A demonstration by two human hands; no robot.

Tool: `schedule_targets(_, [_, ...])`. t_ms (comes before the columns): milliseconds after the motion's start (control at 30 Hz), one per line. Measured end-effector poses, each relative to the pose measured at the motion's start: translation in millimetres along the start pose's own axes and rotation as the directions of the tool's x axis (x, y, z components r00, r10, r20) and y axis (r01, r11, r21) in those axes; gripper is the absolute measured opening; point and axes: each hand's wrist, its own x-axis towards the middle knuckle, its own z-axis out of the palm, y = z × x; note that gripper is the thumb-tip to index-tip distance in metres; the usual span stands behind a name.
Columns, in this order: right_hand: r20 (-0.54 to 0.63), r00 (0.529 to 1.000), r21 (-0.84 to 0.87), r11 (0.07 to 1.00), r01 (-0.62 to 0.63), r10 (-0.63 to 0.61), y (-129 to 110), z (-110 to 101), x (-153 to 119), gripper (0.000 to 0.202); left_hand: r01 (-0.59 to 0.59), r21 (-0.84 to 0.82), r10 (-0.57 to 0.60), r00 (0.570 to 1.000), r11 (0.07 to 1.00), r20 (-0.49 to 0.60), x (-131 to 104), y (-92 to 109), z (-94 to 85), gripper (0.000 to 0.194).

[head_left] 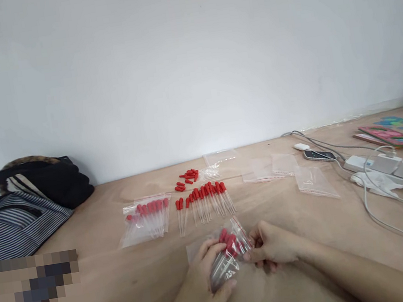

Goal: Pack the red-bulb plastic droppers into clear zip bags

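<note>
Near the table's front, my left hand [201, 279] grips a clear zip bag [224, 268] holding several glass droppers with red rubber bulbs [231, 242]. Thumb and fingers of my right hand [270, 244] pinch the bag's red-lined opening edge on the right. Whether the seal is pressed shut cannot be made out. Beyond the hands lies a row of loose droppers [205, 203], bulbs pointing to the wall. Left of them is another zip bag with droppers [147, 219]. Loose red bulbs [189, 176] and a small pile of clear glass tubes [211, 172] lie farther back.
Flat plastic bags [315, 182] lie at right centre. A dark phone-like device [319, 155], cables and a white power strip [397, 169] occupy the right side. At left stand a striped bag [15, 219] and a black bag [58, 182]. The wall closes off the back.
</note>
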Motion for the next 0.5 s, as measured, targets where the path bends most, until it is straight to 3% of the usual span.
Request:
schedule_targets(100, [-0.042,0.999,0.005,1.0,-0.004,0.004,0.6,-8.8,8.3,0.026,-0.055,0.047,0.056,0.998,0.997,-0.017,-9.8,1.7,8.2,0.056])
schedule_targets(200, [-0.103,0.994,-0.031,0.999,0.032,-0.035,1.9,-22.6,18.7,0.018,-0.112,0.083,0.11,0.994,0.99,0.025,-9.9,2.8,6.9,0.04])
schedule_targets(267, [-0.115,0.986,-0.104,0.988,0.112,-0.124,0.6,-30.0,25.4,0.012,-0.095,0.105,0.096,0.995,0.99,0.003,-0.8,2.3,0.8,0.028])
schedule_targets(333, [-0.096,0.966,-0.221,0.952,0.214,-0.239,-2.9,-33.8,30.6,0.008,-0.026,0.127,0.038,0.995,0.992,-0.093,14.2,0.2,-6.7,0.026])
schedule_targets(400, [-0.085,0.933,-0.386,0.875,0.292,-0.349,-7.0,-33.6,33.3,0.009,0.078,0.123,-0.053,0.979,0.989,-0.195,30.7,-3.5,-13.1,0.026])
schedule_targets(500, [-0.089,0.824,-0.685,0.635,0.357,-0.559,-9.1,-28.9,31.6,0.017,0.114,0.074,-0.106,0.988,0.991,-0.109,48.5,-9.6,-18.0,0.021])
